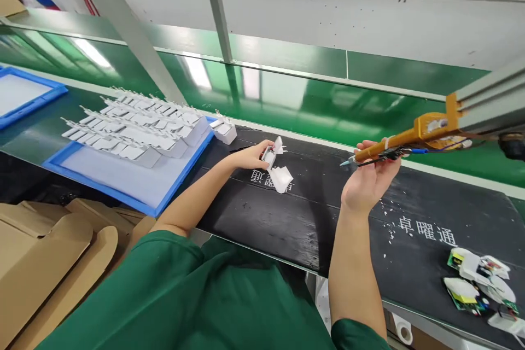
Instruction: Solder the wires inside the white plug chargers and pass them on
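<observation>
My left hand (249, 156) is closed around a small white adapter housing (269, 158) above the black mat, with metal prongs showing at its upper right side. A white flap-like piece (281, 179) hangs at the housing's lower end. Over to the right, my right hand (369, 178) grips an orange glue dispenser (374, 150), its pale blue nozzle (348, 162) pointing left and apart from the housing. A thin black tool, its kind unclear, runs along the dispenser's underside by my fingers. Another white housing (225, 130) stands beyond my left hand, by the tray corner.
At left, a blue-rimmed tray (162, 203) bears rows of white housings (139, 126). Circuit boards with white parts (465, 290) lie at the mat's (283, 229) right end. White scraps are scattered nearby. A metal arm (492, 104) reaches in from the right. Cardboard (45, 262) sits lower left.
</observation>
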Demonstrator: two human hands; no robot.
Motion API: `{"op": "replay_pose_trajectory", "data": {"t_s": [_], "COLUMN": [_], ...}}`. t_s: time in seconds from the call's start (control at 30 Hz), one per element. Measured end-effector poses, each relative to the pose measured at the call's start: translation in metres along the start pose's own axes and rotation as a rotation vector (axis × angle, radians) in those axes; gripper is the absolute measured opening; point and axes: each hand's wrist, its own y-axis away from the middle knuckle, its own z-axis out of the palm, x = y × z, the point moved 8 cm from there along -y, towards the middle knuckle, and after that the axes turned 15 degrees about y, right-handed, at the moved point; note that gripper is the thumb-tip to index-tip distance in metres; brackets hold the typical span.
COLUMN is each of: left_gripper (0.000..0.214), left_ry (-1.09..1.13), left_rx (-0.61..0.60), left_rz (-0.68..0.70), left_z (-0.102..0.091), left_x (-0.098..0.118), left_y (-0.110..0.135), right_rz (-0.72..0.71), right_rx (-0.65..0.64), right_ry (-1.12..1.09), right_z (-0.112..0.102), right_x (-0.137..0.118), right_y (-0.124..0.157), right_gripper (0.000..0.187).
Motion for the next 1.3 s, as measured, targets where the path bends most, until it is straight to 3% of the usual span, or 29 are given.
{"op": "replay_pose_trajectory", "data": {"t_s": [0.07, 0.23, 0.37, 0.5, 0.63, 0.73, 0.83, 1.0, 1.07, 1.13, 1.3], "left_gripper": [0.066, 0.052, 0.066, 0.041, 0.031, 0.047, 0.04, 0.026, 0.033, 0.041, 0.047], "left_ry": [-0.062, -0.021, 0.157, 0.048, -0.116, -0.22, -0.276, -0.171, -0.076, -0.048, -0.076], "left_rx": [0.047, 0.329, 0.396, 0.35, 0.163, 0.101, 0.177, 0.261, 0.329, 0.403, 0.454], "left_rz": [0.031, 0.088, 0.163, 0.281, 0.313, 0.32, 0.22, 0.178, 0.185, 0.19, 0.127], "left_z": [0.006, 0.009, 0.001, -0.006, 0.008, 0.019, 0.018, 0.021, 0.015, 0.003, -0.012], "left_x": [0.005, 0.009, 0.0, 0.003, 0.006, 0.005, -0.002, 0.009, 0.009, 0.004, -0.01], "left_y": [-0.001, -0.004, -0.001, 0.005, 0.004, 0.001, -0.006, 0.003, 0.01, 0.01, -0.001], "right_rz": [-0.008, -0.036, -0.079, -0.128, -0.122, -0.121, -0.174, -0.167, -0.146, -0.112, -0.06], "right_rx": [-0.06, -0.166, -0.196, -0.235, -0.305, -0.423, -0.487, -0.392, -0.493, -0.569, -0.51], "right_ry": [-0.011, -0.042, -0.081, -0.105, -0.062, -0.036, -0.018, 0.041, 0.085, 0.07, 0.02], "right_z": [0.017, 0.064, 0.098, 0.122, 0.126, 0.125, 0.124, 0.115, 0.124, 0.133, 0.134], "right_x": [-0.008, -0.029, -0.042, -0.052, -0.057, -0.059, -0.06, -0.06, -0.057, -0.049, -0.04], "right_y": [0.004, 0.015, 0.023, 0.028, 0.029, 0.03, 0.029, 0.027, 0.03, 0.028, 0.015], "right_gripper": [0.039, 0.043, 0.045, 0.042, 0.049, 0.064, 0.068, 0.048, 0.044, 0.051, 0.062]}}
